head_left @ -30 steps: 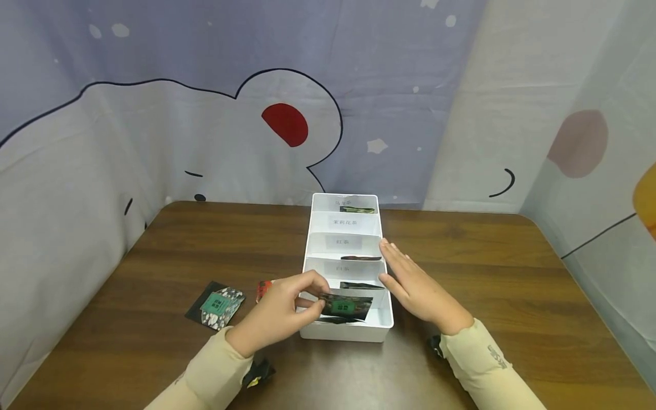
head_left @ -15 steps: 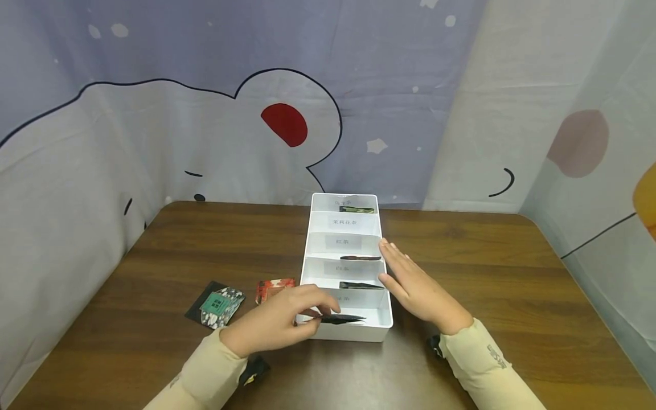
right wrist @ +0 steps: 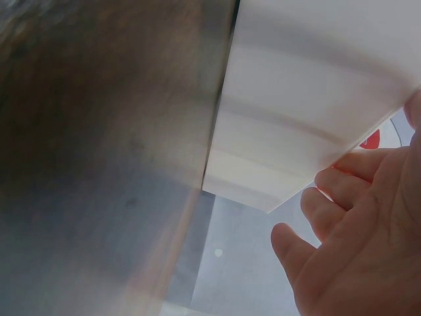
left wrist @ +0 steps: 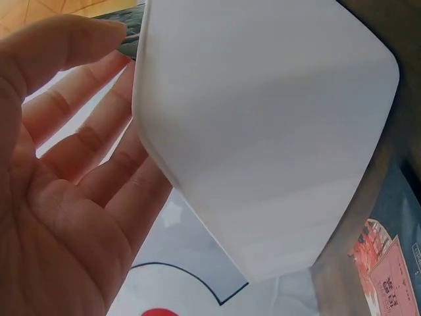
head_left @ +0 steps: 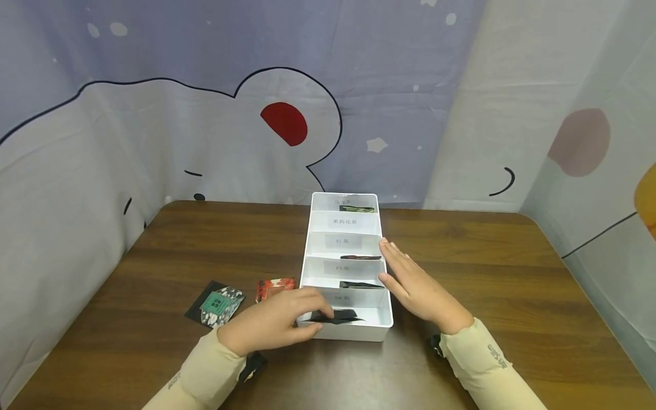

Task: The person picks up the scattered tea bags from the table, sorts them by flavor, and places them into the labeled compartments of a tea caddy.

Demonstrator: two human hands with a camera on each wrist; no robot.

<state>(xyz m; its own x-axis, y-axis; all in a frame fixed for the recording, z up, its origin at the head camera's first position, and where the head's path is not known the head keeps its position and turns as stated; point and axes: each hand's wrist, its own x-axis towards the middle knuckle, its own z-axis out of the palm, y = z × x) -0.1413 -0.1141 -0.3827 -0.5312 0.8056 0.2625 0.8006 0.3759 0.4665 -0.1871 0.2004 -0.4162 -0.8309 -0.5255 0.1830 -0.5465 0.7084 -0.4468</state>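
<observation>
My left hand (head_left: 282, 319) reaches over the front-left rim of a white divided box (head_left: 348, 333). Its fingertips touch a dark tea sachet (head_left: 348, 320) lying in the front compartment, thumb and forefinger apart. In the left wrist view, the thumb overlaps a green patterned sachet edge (left wrist: 131, 29) beside the box rim; the rest is hidden. My right hand (head_left: 417, 285) rests along the box's right side, fingers straight and touching the rim. Seen from the right wrist, the same hand (right wrist: 362, 217) lies against the outer wall, gripping nothing.
Left of the box lie a red-patterned sachet (head_left: 275, 286) and a black-and-green pair of sachets (head_left: 217, 306). Paper labels mark the compartments; further sachets (head_left: 360, 285) stand in several of them. A patterned curtain (head_left: 205, 131) hangs behind the wooden table (head_left: 487, 250).
My left hand has lowered the green-labelled dark sachet into the front compartment and its fingers have loosened. The red-patterned sachet has come into fuller view. My right hand has stayed still.
</observation>
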